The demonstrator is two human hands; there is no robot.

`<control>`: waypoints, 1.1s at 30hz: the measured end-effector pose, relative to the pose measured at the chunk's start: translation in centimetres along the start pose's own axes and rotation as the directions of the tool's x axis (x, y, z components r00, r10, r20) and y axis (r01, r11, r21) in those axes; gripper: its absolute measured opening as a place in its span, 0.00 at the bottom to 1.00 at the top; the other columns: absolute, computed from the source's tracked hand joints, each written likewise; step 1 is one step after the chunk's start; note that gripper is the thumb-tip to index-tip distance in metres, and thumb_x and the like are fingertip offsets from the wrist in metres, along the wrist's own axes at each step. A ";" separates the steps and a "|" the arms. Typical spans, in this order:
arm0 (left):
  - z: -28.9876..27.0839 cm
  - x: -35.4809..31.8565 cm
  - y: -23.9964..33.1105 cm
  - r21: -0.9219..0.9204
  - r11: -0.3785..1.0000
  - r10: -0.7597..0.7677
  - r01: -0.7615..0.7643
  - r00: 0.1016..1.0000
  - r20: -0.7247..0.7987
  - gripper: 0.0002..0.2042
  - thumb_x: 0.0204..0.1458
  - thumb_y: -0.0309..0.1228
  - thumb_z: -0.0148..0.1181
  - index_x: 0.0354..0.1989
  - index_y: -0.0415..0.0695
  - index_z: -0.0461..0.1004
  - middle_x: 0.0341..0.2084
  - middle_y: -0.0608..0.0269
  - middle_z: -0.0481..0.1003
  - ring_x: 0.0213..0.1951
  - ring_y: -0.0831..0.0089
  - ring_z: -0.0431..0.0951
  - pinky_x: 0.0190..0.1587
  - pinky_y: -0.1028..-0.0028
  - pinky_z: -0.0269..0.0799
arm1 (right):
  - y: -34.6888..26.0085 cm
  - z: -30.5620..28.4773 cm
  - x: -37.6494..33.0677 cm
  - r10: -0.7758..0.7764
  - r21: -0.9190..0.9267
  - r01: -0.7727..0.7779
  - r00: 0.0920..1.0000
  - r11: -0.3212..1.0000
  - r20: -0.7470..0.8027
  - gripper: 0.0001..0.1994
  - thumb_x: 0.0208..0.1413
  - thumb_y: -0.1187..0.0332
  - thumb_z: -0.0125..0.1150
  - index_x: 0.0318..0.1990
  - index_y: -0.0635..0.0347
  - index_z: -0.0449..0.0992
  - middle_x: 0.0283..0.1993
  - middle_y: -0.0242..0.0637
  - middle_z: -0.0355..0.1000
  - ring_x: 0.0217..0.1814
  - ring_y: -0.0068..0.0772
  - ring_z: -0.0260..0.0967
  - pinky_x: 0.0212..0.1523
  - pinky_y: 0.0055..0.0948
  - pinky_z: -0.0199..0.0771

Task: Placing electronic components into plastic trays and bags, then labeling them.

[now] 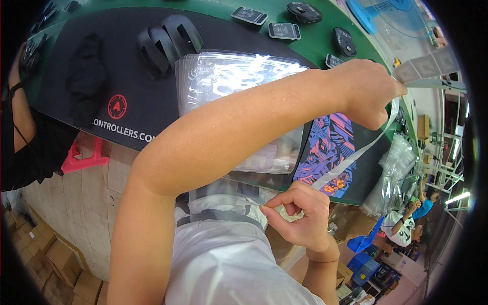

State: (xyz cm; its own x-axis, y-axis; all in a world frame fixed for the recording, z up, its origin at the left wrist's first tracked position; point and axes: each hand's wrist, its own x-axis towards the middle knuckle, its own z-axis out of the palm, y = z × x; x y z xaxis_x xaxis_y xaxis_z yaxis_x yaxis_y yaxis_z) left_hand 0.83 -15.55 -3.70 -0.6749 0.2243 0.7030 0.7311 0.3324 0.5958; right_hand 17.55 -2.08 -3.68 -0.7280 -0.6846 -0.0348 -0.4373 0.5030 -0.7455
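Note:
My left arm reaches across the mat to the upper right. My left hand (368,91) is closed on a strip of labels, with grey square labels (429,66) showing beyond its fingertips. A narrow whitish backing strip (348,161) runs from there down toward my right hand (303,213), passing behind its knuckles. The thumb and forefinger of my right hand are pinched together above my lap; what is between them is too small to make out. Under my left forearm lies a stack of clear plastic sleeves (218,76). A colourful patterned panel (325,147) lies beside it.
Black curved shells (170,43) stand on the dark mat (122,66). Several black and grey devices (284,31) lie on the green table, near a blue fan (391,12). Clear bags (394,168) hang at the right edge. A co-worker's arm (20,112) is at far left; cardboard boxes (66,259) sit below.

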 end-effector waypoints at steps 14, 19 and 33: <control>0.1 0.1 -0.1 0.000 1.000 0.003 -0.003 1.000 0.022 0.27 0.35 0.24 0.52 0.50 0.38 0.78 0.29 0.50 0.81 0.30 0.52 0.82 0.39 0.59 0.79 | 1.0 1.4 0.5 0.079 -0.054 -0.080 0.997 0.995 -0.013 0.07 0.40 0.76 0.74 0.26 0.57 0.80 0.16 0.29 0.60 0.17 0.26 0.57 0.19 0.28 0.56; -0.2 0.0 0.0 -0.010 1.000 -0.003 0.003 0.999 0.036 0.27 0.35 0.24 0.53 0.51 0.38 0.78 0.28 0.48 0.81 0.30 0.52 0.81 0.39 0.59 0.78 | 1.4 2.3 0.3 0.054 -0.095 -0.064 0.993 0.993 -0.101 0.08 0.41 0.76 0.75 0.26 0.56 0.79 0.16 0.29 0.60 0.17 0.27 0.57 0.19 0.28 0.56; -0.7 0.5 0.1 -0.002 1.000 0.011 -0.010 0.994 0.109 0.28 0.36 0.25 0.55 0.54 0.38 0.76 0.25 0.43 0.78 0.30 0.50 0.80 0.36 0.57 0.76 | 4.0 6.4 -3.2 0.209 0.298 -0.092 0.897 0.950 -0.389 0.36 0.44 0.75 0.77 0.60 0.65 0.61 0.42 0.40 0.75 0.34 0.25 0.75 0.32 0.21 0.74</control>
State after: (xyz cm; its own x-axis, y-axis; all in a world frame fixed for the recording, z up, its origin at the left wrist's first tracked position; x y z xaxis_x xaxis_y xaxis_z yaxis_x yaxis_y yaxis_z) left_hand 0.64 -15.99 -3.00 -0.6740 0.3266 0.6626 0.7383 0.3281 0.5893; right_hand 21.54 -1.26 -10.80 -0.9499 -0.3041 0.0723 -0.1916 0.3839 -0.9033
